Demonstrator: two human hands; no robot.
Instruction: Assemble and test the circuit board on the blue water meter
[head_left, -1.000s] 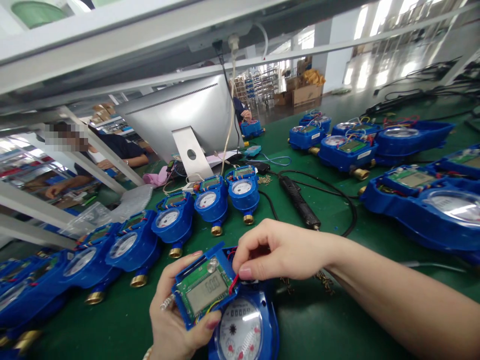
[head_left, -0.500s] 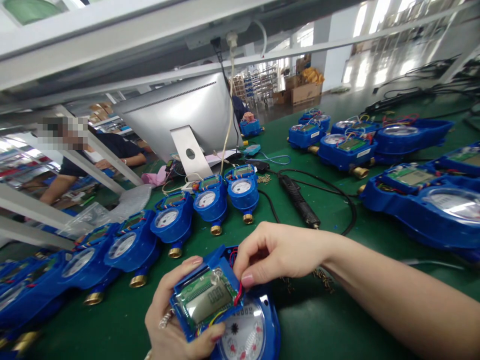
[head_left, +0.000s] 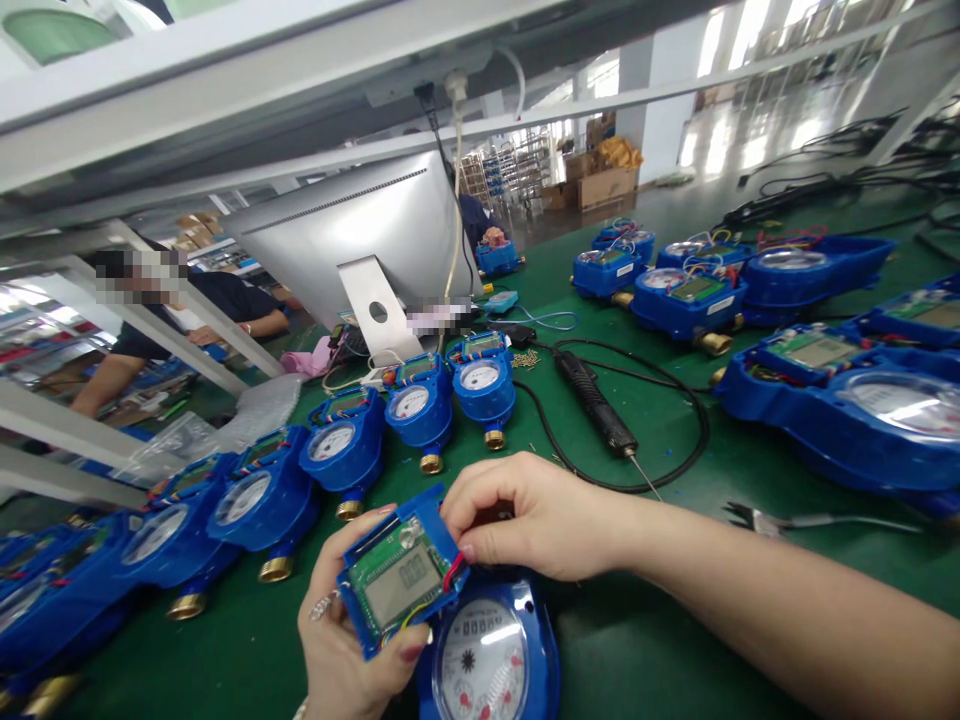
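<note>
My left hand [head_left: 334, 640] grips a blue display module [head_left: 401, 575] from its left side, thumb along the lower edge. The module has a green circuit board, an LCD with digits and yellow wires below. At the module's right edge, the closed fingers of my right hand [head_left: 529, 520] pinch red wires [head_left: 453, 572]; their tips are partly hidden. Just below and right lies a blue water meter [head_left: 487, 655], its round white dial with red pointers facing up. The module is tilted above the meter's upper left side.
Several blue water meters [head_left: 341, 450] with brass ends line the left and middle. More meters [head_left: 694, 295] stand at right. A black electric screwdriver [head_left: 596, 405] with a looped cable, loose screws [head_left: 525, 358], cutters [head_left: 757, 520] and a monitor [head_left: 360, 235] are beyond. A person [head_left: 225, 300] sits across.
The display module and my right hand have shifted slightly left, uncovering more of the meter's dial. The cutters and screwdriver tip now show beyond my right forearm.
</note>
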